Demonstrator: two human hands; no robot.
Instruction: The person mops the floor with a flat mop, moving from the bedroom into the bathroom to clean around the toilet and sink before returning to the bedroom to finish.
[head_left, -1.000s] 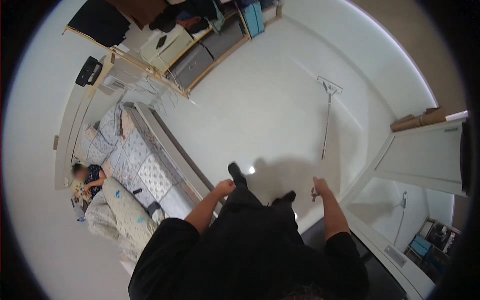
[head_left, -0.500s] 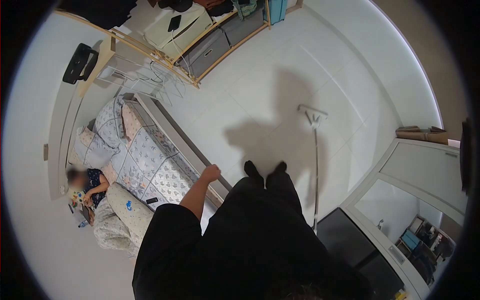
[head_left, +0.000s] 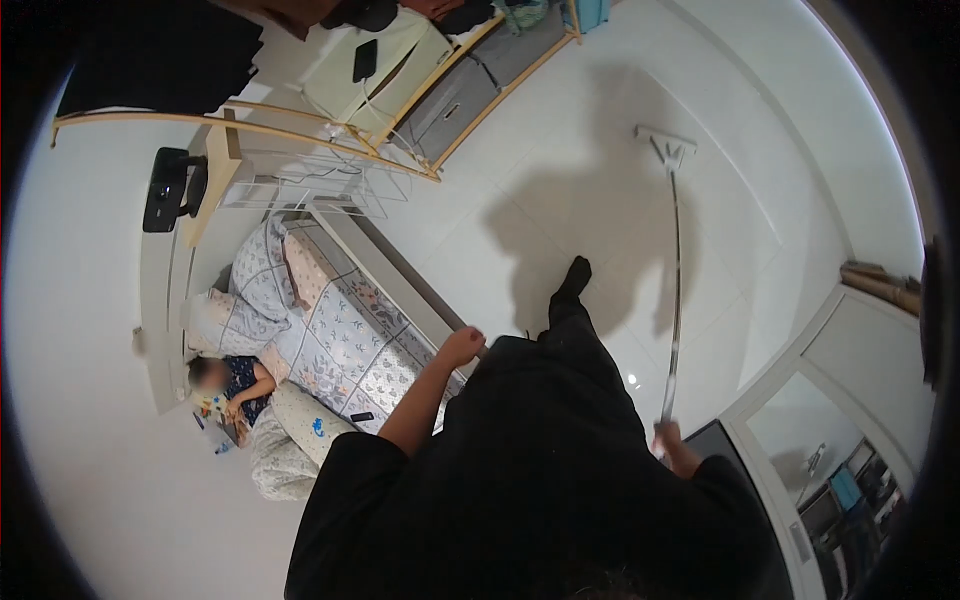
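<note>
Now visible, the right hand (head_left: 673, 447) is gripping the mop (head_left: 677, 270), which is extending farther forward, the curled left hand (head_left: 462, 347) staying apart.

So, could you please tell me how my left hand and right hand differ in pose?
The right hand grips the handle of a flat mop; the left hand is curled, with nothing visible in it.
The left hand is near the bed's side rail, whereas the right is out on the opposite side.
Both are bare.
</note>
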